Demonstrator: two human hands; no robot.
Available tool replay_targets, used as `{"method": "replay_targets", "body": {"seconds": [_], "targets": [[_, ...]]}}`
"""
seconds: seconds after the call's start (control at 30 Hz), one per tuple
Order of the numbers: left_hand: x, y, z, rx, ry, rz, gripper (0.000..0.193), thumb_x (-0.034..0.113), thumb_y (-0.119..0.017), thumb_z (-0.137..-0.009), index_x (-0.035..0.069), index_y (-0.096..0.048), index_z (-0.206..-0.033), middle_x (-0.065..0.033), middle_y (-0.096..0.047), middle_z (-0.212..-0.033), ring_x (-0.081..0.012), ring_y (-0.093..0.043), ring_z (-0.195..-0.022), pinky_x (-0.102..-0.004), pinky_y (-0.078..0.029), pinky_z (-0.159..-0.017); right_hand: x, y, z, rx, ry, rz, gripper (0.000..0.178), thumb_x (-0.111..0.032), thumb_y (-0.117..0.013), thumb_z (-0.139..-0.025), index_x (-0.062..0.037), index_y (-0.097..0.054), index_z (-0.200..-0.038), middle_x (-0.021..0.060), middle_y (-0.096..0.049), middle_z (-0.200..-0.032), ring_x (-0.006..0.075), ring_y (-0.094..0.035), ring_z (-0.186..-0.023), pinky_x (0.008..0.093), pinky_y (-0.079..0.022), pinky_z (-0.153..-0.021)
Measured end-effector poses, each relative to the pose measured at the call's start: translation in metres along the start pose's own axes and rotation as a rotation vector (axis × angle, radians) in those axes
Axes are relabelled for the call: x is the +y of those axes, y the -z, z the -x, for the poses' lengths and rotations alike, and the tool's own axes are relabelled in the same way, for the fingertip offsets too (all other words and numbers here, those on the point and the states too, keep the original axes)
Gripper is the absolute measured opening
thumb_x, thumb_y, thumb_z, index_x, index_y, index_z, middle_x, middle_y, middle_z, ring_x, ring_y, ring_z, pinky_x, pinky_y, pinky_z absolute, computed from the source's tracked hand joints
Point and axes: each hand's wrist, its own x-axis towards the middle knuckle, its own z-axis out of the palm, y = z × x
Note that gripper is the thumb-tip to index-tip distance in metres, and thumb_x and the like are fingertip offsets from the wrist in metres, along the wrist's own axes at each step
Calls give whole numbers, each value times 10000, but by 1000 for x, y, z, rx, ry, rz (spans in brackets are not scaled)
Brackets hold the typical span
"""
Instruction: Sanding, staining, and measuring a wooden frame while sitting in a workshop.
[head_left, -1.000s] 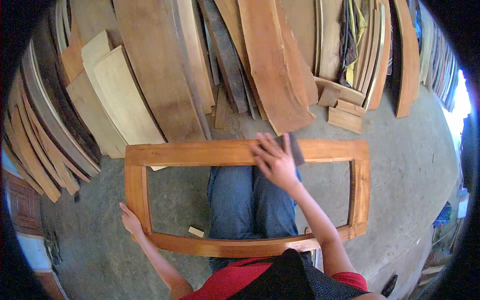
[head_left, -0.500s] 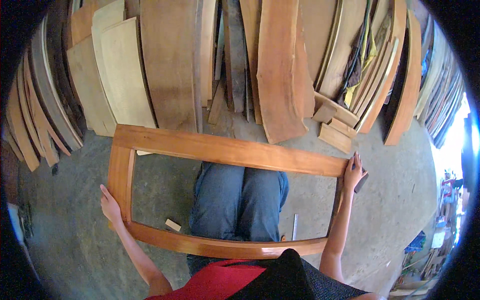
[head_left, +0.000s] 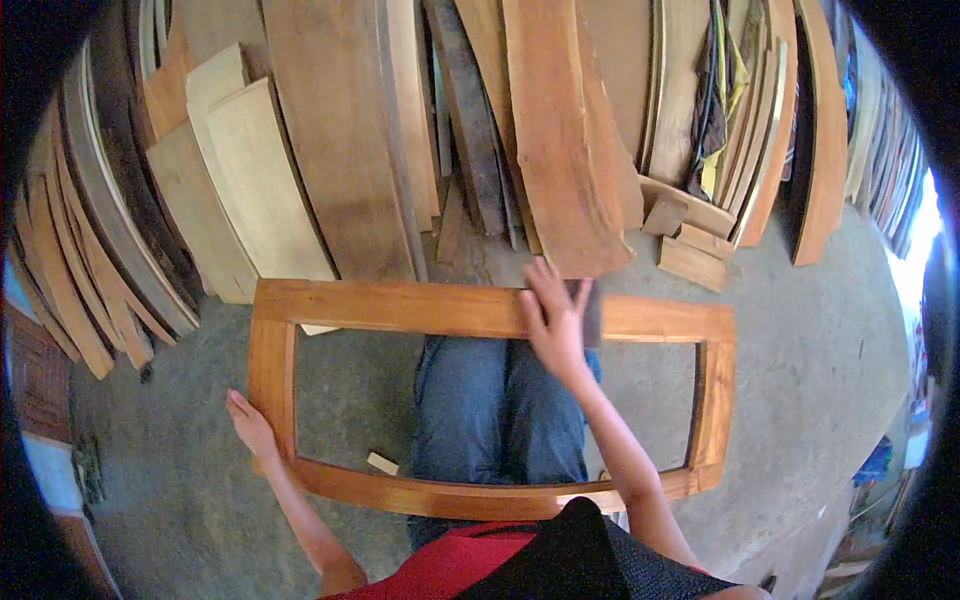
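A rectangular reddish-brown wooden frame (head_left: 420, 307) with an open middle lies level across my lap. My left hand (head_left: 252, 428) grips its left outer edge, close to the near corner. On the far rail, right of its middle, my right hand (head_left: 557, 318) presses flat with fingers apart over a dark grey sheet (head_left: 592, 312), which looks like sandpaper. The sheet sticks out on the right side of that hand, and the rest of it is hidden under the palm. My blue trouser legs (head_left: 465, 410) show through the frame's opening.
Tall planks (head_left: 340, 140) lean in a row beyond the frame. Short wood offcuts (head_left: 695, 262) lie on the concrete floor (head_left: 800, 370) at the far right. A small pale wood block (head_left: 382, 463) shows through the opening. Dark and yellow cloth (head_left: 722, 110) hangs among the boards.
My right hand has moved from the frame's right end leftward onto the far rail, taking the dark sheet along. My left hand still holds the left edge, and the frame sits more level.
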Motion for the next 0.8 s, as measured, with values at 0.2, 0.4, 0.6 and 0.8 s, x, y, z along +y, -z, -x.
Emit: {"method": "replay_targets", "body": {"seconds": [0.2, 0.4, 0.6, 0.8], "targets": [[192, 14, 53, -107, -314, 547, 478, 249, -430, -969, -42, -350, -1339, -215, -358, -1394, -319, -321, -1310, -395, -238, -1083, -63, 5, -20, -27, 152, -377, 382, -188, -524, -905, -98, -504, -1276, 151, -241, -1477, 373, -143, -1380, 578, -67, -1078], [326, -36, 142, -433, -1054, 390, 637, 295, -539, -887, 7, -281, -1394, -228, -262, -1441, -396, -215, -1347, -519, -164, -1090, -16, 25, -34, 122, 119, -114, 442, -206, -515, -911, -115, -424, -1334, 154, -203, -1488, 397, -102, -1380, 592, -84, -1073], [356, -124, 189, -414, -1084, 169, 719, 381, -487, -887, -22, -207, -1411, -290, -180, -1446, -428, -192, -1343, -534, -144, -1091, 94, 27, -21, 279, -53, 310, 400, -216, -495, -922, -78, -437, -1293, 187, -317, -1407, 415, -206, -1339, 578, -156, -1066], [366, -120, 191, -522, -1165, 323, 774, 189, -534, -759, 165, -196, -1455, -238, -186, -1465, -425, -205, -1338, -574, -159, -1074, 95, 24, -18, 288, -105, 192, 353, -229, -495, -923, -40, -475, -1220, 208, -419, -1307, 399, -319, -1275, 469, -263, -1055]]}}
